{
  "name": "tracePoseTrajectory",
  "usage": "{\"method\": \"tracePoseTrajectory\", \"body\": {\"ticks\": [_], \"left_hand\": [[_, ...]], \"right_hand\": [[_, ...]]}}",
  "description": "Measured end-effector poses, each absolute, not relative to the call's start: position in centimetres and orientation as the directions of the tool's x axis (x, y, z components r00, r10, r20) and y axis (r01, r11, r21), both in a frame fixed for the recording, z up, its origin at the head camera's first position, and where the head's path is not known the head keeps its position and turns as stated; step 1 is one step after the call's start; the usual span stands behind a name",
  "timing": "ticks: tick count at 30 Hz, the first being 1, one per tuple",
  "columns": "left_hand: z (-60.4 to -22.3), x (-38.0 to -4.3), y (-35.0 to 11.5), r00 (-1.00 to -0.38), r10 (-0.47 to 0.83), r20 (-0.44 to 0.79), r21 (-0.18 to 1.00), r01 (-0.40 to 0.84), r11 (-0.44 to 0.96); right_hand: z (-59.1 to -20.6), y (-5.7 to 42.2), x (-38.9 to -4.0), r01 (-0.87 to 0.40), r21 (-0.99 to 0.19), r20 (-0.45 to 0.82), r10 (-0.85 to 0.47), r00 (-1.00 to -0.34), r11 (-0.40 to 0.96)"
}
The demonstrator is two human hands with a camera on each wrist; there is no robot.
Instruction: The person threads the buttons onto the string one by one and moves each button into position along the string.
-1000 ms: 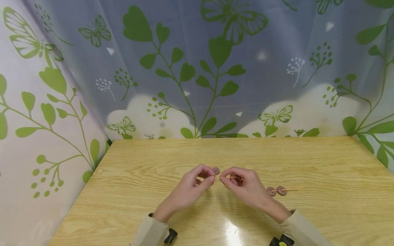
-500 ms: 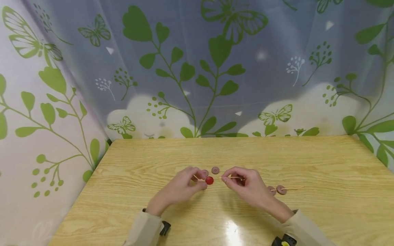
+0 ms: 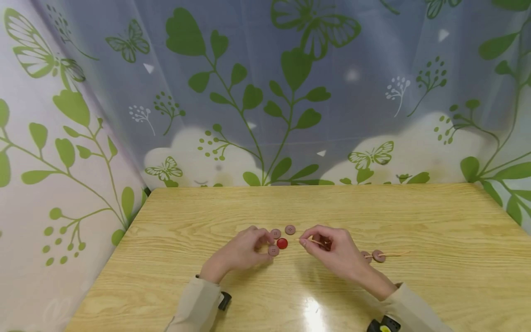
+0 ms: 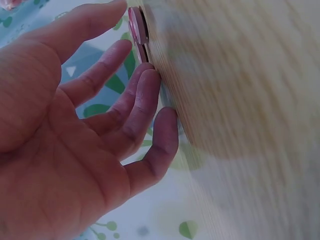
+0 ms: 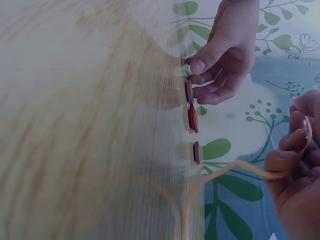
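Brown button (image 3: 273, 250) lies on the table between the thumb and fingers of my left hand (image 3: 238, 253), which are spread apart. Just right of it sits a red button (image 3: 282, 243), and two more brown buttons lie behind, one being the far button (image 3: 290, 229). My right hand (image 3: 332, 246) pinches a thin orange cord (image 3: 299, 239), its tip pointing left. In the right wrist view the cord (image 5: 215, 175) trails from the right hand (image 5: 300, 170) towards the table. A dark reddish thing shows among the right fingers, too hidden to identify.
Right of my right forearm, two brown buttons, including the outer button (image 3: 379, 256), are threaded on a cord whose end (image 3: 398, 254) lies on the wooden table (image 3: 199, 212). A leaf-patterned curtain (image 3: 249, 115) hangs behind the table and along its left side.
My left hand has drawn back left from the cord tip and loosened its fingers. The red button and brown buttons near it have come into sight. The right hand keeps its pinch, hardly moving.
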State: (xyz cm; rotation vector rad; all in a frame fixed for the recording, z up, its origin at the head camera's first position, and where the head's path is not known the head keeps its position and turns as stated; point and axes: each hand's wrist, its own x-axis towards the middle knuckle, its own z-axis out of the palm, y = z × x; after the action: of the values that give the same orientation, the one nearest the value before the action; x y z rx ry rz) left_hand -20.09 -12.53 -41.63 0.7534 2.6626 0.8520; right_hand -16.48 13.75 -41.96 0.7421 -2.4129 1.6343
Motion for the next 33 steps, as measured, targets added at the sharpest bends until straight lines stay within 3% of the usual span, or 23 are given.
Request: {"method": "tracePoseTrajectory", "body": {"ticks": [12,33], "left_hand": [[-41.3,-20.1,-11.9,-0.854,0.497,-0.154,0.552,0.344,0.76],[-41.6,-20.1,-11.3,-0.868,0.477,-0.136,0.498,0.357,0.791]], "right_hand": [[-42.0,13.9,-16.4,-0.474,-0.826,0.381,-0.317,-0.869,0.306],[-42.2,14.0,-16.5,-0.477,-0.823,0.384,-0.315,-0.868,0.309]]}}
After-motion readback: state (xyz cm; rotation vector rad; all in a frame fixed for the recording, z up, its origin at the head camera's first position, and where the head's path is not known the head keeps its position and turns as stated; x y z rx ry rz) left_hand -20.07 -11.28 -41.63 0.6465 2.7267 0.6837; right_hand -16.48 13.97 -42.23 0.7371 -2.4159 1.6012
